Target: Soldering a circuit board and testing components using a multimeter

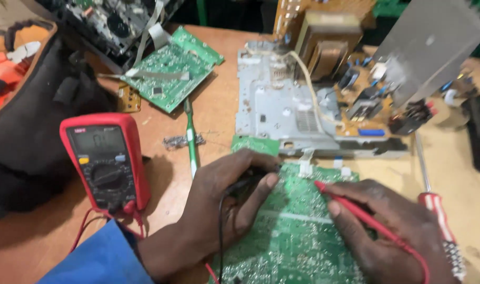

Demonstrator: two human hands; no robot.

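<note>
Near the front edge of the wooden workbench (pixel 219 110), seen from the head camera, a green circuit board (pixel 297 231) lies solder-side up under both hands, its lower part cut off by the frame. The left hand (pixel 226 202) pinches a black probe (pixel 245 184) between thumb and fingers, the tip hidden behind the fingertips at the board's upper left corner; its black lead runs down over the wrist. The right hand (pixel 387 231) grips a red probe (pixel 350 205) like a pen, its point touching the board near the upper edge. Just left of the left hand stands a red multimeter (pixel 106 160), its display too blurred to read, with red leads trailing to the front edge beside a blue sleeve (pixel 100 260). A green toothbrush (pixel 190 137) lies between the meter and the board. Toward the back edge sit a metal chassis (pixel 274 105) with a brown component board (pixel 355 84), and another green board (pixel 171 68) at the back left. A red-handled screwdriver (pixel 434 205) lies by the right hand, partly covered by it. A dark bag (pixel 24 121) fills the left edge, cropped.
</note>
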